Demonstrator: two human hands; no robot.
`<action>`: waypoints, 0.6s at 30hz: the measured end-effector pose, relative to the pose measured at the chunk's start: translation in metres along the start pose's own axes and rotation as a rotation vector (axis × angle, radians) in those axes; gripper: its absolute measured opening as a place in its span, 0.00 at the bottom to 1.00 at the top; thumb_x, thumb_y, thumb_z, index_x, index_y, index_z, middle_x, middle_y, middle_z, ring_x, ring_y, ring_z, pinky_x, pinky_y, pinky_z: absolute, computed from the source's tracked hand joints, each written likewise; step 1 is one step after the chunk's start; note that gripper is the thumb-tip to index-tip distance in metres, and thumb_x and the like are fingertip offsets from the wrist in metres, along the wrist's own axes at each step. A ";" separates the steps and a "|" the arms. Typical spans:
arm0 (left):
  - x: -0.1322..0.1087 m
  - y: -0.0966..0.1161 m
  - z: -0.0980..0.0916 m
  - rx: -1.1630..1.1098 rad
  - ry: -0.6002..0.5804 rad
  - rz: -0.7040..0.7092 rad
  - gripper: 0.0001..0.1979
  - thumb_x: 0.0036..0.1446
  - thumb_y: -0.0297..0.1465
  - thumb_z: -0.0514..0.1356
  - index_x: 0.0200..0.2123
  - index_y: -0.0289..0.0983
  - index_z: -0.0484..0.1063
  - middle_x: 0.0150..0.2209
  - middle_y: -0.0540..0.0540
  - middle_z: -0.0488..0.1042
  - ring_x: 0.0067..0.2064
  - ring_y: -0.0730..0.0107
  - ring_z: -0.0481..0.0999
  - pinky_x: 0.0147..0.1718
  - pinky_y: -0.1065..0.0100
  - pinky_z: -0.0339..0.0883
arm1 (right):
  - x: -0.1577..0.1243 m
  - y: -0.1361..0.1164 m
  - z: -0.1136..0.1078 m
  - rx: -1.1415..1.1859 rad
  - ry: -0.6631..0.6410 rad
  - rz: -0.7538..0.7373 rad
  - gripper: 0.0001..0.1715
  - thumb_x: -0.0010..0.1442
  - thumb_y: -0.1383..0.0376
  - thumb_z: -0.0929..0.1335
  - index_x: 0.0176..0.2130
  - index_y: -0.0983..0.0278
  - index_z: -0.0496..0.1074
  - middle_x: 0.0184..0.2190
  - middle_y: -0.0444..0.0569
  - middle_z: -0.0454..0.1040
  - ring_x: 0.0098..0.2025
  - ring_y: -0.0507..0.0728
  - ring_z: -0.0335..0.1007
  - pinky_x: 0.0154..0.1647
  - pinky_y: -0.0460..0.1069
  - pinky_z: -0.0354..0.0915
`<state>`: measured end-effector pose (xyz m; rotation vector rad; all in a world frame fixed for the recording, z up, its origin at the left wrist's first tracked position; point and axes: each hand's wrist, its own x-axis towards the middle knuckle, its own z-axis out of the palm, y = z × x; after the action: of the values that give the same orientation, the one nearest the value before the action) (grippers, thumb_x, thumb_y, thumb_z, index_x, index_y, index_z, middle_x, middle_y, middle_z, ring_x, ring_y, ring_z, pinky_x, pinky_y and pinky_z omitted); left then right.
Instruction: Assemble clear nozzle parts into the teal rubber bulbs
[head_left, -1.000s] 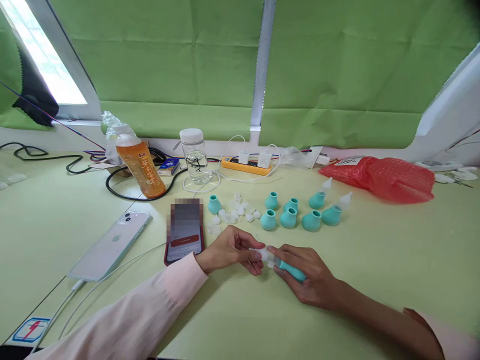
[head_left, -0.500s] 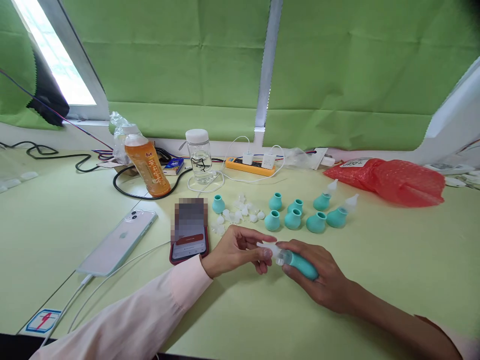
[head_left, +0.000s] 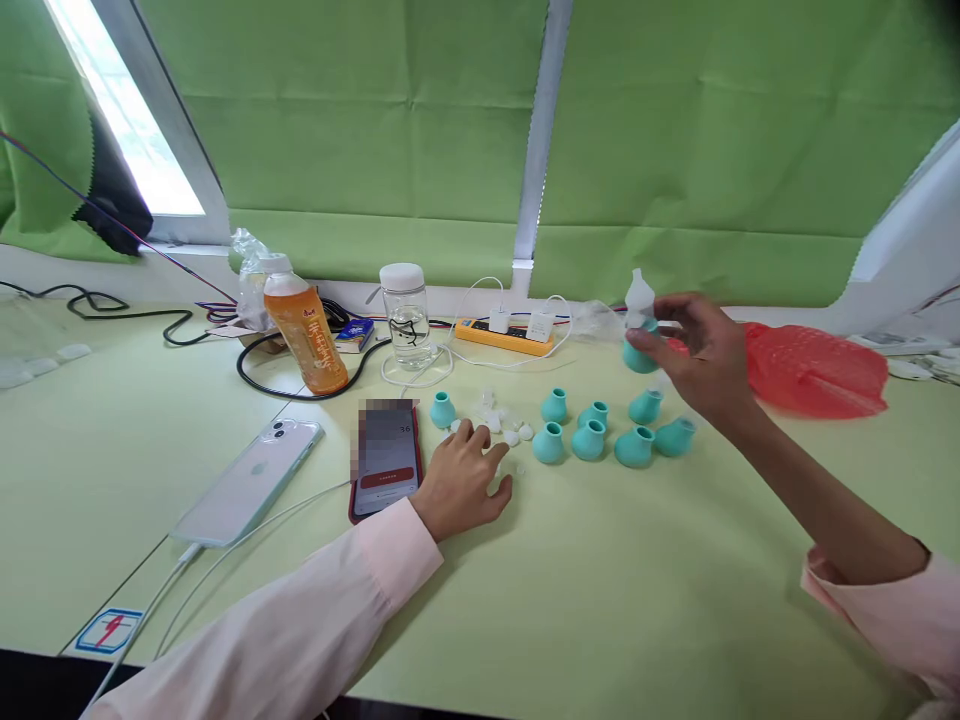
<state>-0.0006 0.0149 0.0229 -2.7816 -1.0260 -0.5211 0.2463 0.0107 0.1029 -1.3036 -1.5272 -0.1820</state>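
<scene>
My right hand (head_left: 705, 362) is lifted above the table, fingers closed on a teal bulb with a clear tip (head_left: 639, 330), held upright over the row of teal bulbs (head_left: 589, 440). Two bulbs at the row's right end (head_left: 660, 420) carry clear tips, partly hidden by my hand. My left hand (head_left: 461, 478) rests on the table with its fingers curled among the small white caps (head_left: 501, 418); what the fingers hold, if anything, is hidden. One teal bulb (head_left: 442, 410) stands apart left of the caps.
A red-cased phone (head_left: 385, 458) lies beside my left hand, a pale phone on a cable (head_left: 251, 482) further left. An orange drink bottle (head_left: 307, 335), a clear jar (head_left: 405, 315), a power strip (head_left: 504, 335) and a red bag (head_left: 814, 365) stand along the back.
My hands have separated. The right hand has lifted the bulb with its tip up and to the back right. The left hand has moved forward to the white caps.
</scene>
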 end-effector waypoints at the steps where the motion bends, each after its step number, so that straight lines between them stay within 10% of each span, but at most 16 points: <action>1: 0.000 0.000 0.001 0.001 -0.016 0.023 0.17 0.51 0.36 0.51 0.44 0.37 0.66 0.36 0.41 0.66 0.39 0.59 0.63 0.31 0.63 0.62 | 0.003 0.005 0.005 -0.042 -0.007 0.004 0.14 0.46 0.61 0.67 0.35 0.60 0.63 0.33 0.46 0.69 0.36 0.56 0.66 0.38 0.52 0.64; 18: 0.000 -0.002 0.008 0.057 -0.103 -0.031 0.10 0.53 0.28 0.53 0.38 0.35 0.68 0.34 0.40 0.69 0.41 0.56 0.64 0.33 0.60 0.62 | -0.009 0.074 0.045 -0.444 -0.462 0.276 0.28 0.42 0.63 0.66 0.43 0.66 0.58 0.25 0.49 0.70 0.28 0.58 0.66 0.26 0.49 0.61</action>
<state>0.0005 0.0182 0.0152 -2.7713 -1.0887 -0.3497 0.2752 0.0648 0.0409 -2.0006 -1.7238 -0.0409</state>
